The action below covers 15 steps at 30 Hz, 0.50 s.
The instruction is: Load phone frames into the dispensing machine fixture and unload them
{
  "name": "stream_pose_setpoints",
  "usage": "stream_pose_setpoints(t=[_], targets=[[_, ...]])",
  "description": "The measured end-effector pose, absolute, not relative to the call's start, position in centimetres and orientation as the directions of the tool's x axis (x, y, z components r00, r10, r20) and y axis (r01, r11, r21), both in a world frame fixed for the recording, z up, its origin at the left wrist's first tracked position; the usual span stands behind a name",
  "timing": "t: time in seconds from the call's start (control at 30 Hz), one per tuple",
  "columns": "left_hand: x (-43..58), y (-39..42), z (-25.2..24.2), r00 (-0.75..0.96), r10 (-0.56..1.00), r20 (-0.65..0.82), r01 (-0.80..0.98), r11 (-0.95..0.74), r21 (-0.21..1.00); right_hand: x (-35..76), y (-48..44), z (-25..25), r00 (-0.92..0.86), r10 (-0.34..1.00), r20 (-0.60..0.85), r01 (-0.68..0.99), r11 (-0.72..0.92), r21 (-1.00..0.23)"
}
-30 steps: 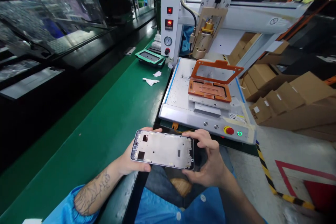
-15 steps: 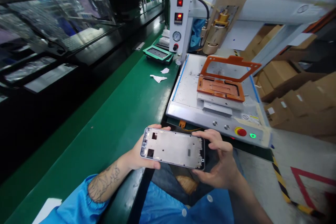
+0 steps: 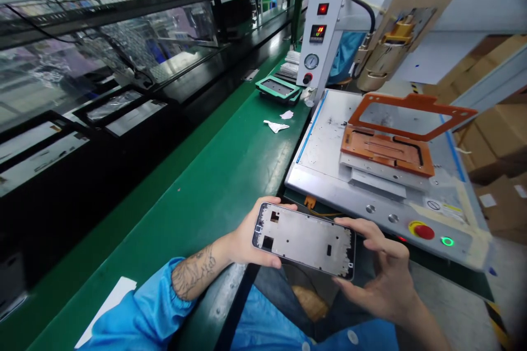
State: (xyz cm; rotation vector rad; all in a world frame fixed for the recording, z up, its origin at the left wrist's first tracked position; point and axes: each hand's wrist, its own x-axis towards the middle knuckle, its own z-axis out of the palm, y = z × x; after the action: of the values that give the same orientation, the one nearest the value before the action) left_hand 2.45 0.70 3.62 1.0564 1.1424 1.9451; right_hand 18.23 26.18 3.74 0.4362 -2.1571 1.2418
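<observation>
Silver-grey, the frame (image 3: pixel 307 241) is held near the edge of the tabletop (image 3: pixel 222 175), in front of the machine (image 3: pixel 319 140), its flat side facing the camera and its right end lower in view. The step in hand looks like steadying or viewing it between both hands; the next move seems to call for even pressure along the rim, so that it neither twists nor slips. The left grip (image 3: pixel 248 241) wraps the left end, thumb along the near edge, fingers past the far edge. The right grip (image 3: pixel 387 271) is arched wider, finger and thumb pinching the two long edges near the right end, palm apart from the frame. Beyond, the orange jig (image 3: pixel 358 145) has its lid (image 3: pixel 420 102) raised.
</observation>
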Motion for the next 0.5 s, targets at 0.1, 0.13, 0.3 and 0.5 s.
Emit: stream_pose_setpoints(t=[0.1,0.13,0.3,0.5], targets=[[2.4,0.7,3.8,-0.478,0.813,0.334,-0.115,-0.434,0.894,18.4,26.3,3.5,-0.765,0.024,0.643,-0.546,0.506,-0.668],[2.5,0.7,3.8,-0.477,0.811,0.338,-0.113,-0.438,0.892,18.4,26.3,3.5,-0.765,0.028,0.643,-0.543,0.511,-0.667],[2.9,0.9,3.7,-0.517,0.797,0.311,-0.080,-0.407,0.910,18.1,26.5,3.5,-0.757,0.050,0.651,-0.535,0.526,-0.662],[-5.9,-2.7,3.7,-0.939,0.260,0.226,0.200,-0.123,0.972,19.3,29.6,-2.4,-0.772,0.320,0.549,-0.297,0.582,-0.757]])
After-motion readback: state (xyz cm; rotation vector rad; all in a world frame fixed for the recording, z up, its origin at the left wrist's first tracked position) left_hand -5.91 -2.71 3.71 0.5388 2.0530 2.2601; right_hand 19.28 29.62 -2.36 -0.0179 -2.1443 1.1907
